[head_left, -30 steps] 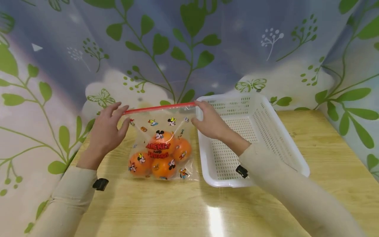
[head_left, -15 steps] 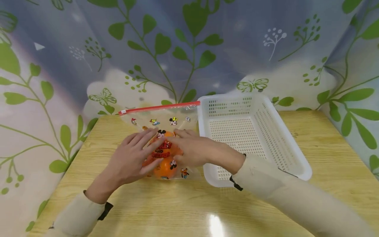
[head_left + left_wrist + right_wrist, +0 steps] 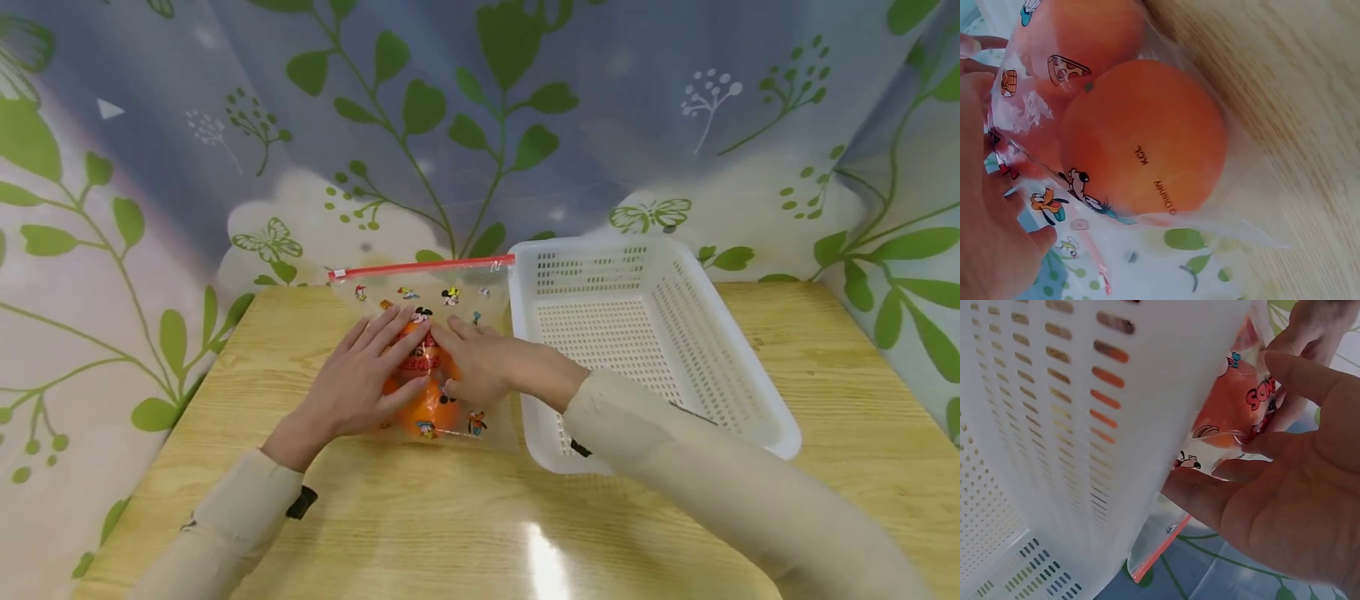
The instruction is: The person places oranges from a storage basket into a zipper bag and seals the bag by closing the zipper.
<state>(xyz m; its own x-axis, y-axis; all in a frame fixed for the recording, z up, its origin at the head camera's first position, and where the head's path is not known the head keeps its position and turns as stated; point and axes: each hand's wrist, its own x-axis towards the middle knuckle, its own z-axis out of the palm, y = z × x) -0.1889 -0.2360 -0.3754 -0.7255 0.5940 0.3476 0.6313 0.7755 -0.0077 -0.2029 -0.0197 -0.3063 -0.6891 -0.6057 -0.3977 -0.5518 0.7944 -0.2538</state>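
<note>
A clear zip bag (image 3: 468,287) with cartoon prints and a red zip strip lies on the table, several oranges (image 3: 427,408) inside. Its white slider (image 3: 339,272) sits at the strip's left end. My left hand (image 3: 356,379) rests over the left side of the bulge, fingers extended. From the right, my right hand (image 3: 483,362) lies on the fruit, fingers spread and fingertips near the left hand's. Close up in the left wrist view, an orange (image 3: 1147,137) shows through the film near the bag's bottom. The hands hide part of the fruit and lettering.
A white perforated plastic basket (image 3: 697,350) stands right beside the bag, under my right forearm. The wooden table (image 3: 427,517) ends at a leaf-patterned curtain (image 3: 570,167) behind and at both sides.
Both hands have left the bag's upper corners and come down together onto the oranges. Over the last half second they have slid slightly away from me, and the bag's left end has moved rightward.
</note>
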